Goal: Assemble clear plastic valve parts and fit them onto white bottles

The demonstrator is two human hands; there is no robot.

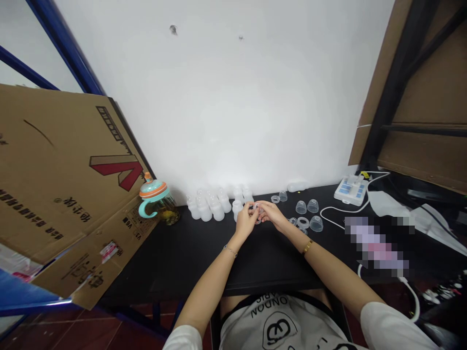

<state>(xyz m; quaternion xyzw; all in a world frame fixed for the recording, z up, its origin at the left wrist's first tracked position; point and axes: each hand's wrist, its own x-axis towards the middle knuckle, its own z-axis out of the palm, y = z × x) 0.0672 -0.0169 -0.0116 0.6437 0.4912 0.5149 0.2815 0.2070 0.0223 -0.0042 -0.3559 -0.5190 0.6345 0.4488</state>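
My left hand (247,217) and my right hand (272,214) meet above the black table, fingers closed together around a small whitish bottle collar ring (257,206). Fingers cover much of it, and whether a nipple sits inside cannot be made out. Just beyond my left hand stands an open-necked white bottle (237,206). Several white baby bottles (205,210) with nipples are grouped upright to the left. On the right, near my right wrist, lie several loose collar rings (302,223) and clear dome caps (316,224).
A teal-lidded jug (156,199) stands at the table's left, beside a large cardboard box (65,184). A white bottle (297,186) lies on its side by the wall. A power strip (350,190) with its white cable sits at right, behind a blurred-out item (375,245).
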